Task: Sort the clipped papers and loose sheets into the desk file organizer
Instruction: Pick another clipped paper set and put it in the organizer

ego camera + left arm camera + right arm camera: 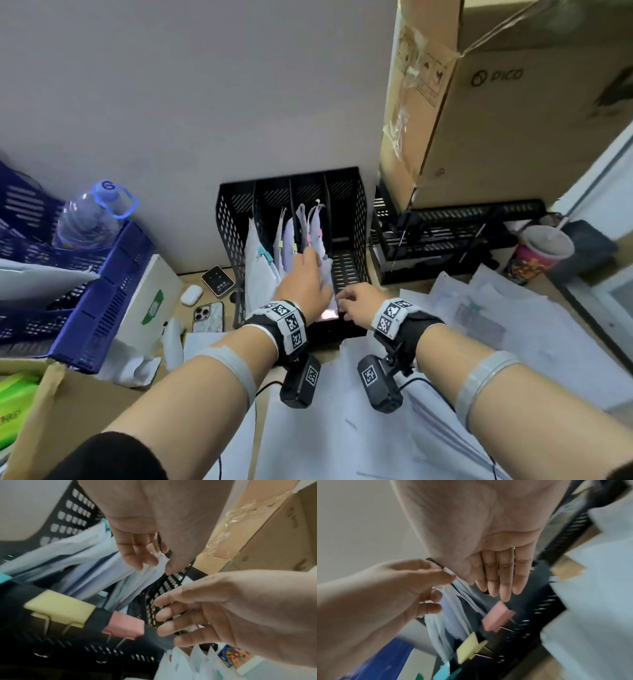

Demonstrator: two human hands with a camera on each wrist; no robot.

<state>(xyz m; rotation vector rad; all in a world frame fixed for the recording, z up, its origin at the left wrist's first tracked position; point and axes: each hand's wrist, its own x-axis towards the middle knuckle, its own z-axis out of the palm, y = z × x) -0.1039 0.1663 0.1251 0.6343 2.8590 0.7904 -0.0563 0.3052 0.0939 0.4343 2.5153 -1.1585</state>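
Filing is in progress at the black desk file organizer (pixel 359 219), where clipped papers (pixel 291 240) already stand upright in its left and middle slots while the rightmost slot shows bare mesh. The left hand (pixel 306 279) pinches the edges of standing sheets between thumb and fingers, and the right hand (pixel 358 303) hovers at the organizer's front lip, fingers relaxed and holding nothing. Judged next: release the seated bundle, then collect from the loose sheets (pixel 479 325) spread on the desk to the right.
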